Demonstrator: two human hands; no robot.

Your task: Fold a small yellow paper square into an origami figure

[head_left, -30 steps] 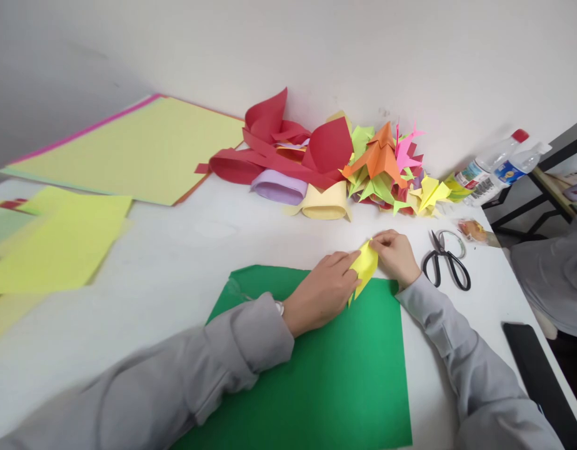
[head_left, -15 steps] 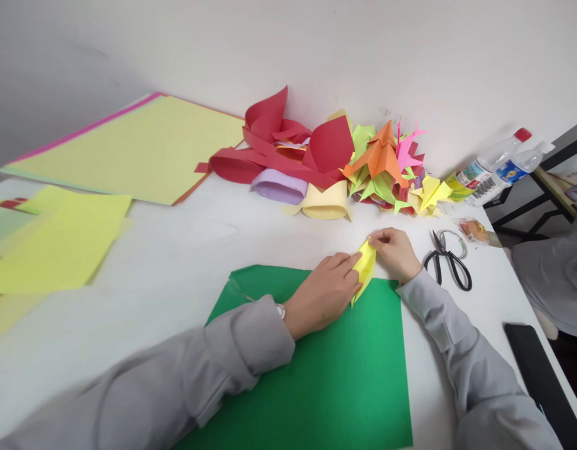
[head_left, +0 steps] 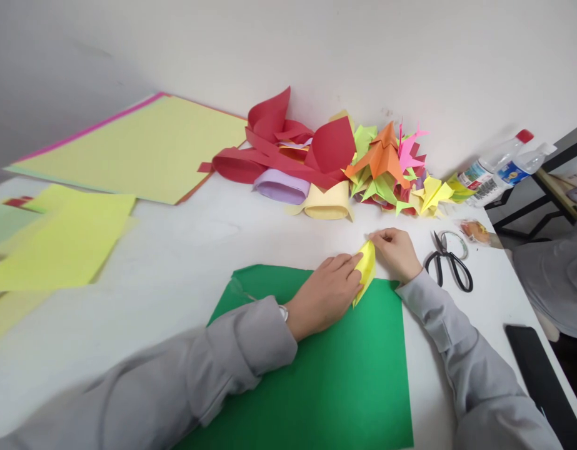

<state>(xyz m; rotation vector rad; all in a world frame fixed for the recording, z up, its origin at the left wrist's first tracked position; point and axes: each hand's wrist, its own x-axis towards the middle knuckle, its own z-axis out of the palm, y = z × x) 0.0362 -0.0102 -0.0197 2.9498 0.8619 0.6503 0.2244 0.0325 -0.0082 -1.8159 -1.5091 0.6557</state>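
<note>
A small piece of folded yellow paper (head_left: 367, 269), narrow and pointed at its lower end, lies at the far edge of a green sheet (head_left: 344, 375). From the left, my left hand (head_left: 326, 292) grips it, fingers laid over its side and holding it down. At the paper's upper tip, my right hand (head_left: 397, 252) is closed in a pinch. The left palm rests above the green sheet, and the thumb is hidden beneath it.
Scissors (head_left: 450, 262) and a tape roll (head_left: 458, 236) lie right of my right hand. Behind are red paper shapes (head_left: 332, 147), an orange folded paper (head_left: 382, 156) and bottles (head_left: 508, 165). Yellow sheets (head_left: 67, 240) lie left; a black phone-like slab (head_left: 541, 375) lies right. Someone's grey sleeve (head_left: 553, 281) shows beyond.
Almost nothing differs. Both hands keep their hold on the yellow paper, and the whole view has shifted very slightly.
</note>
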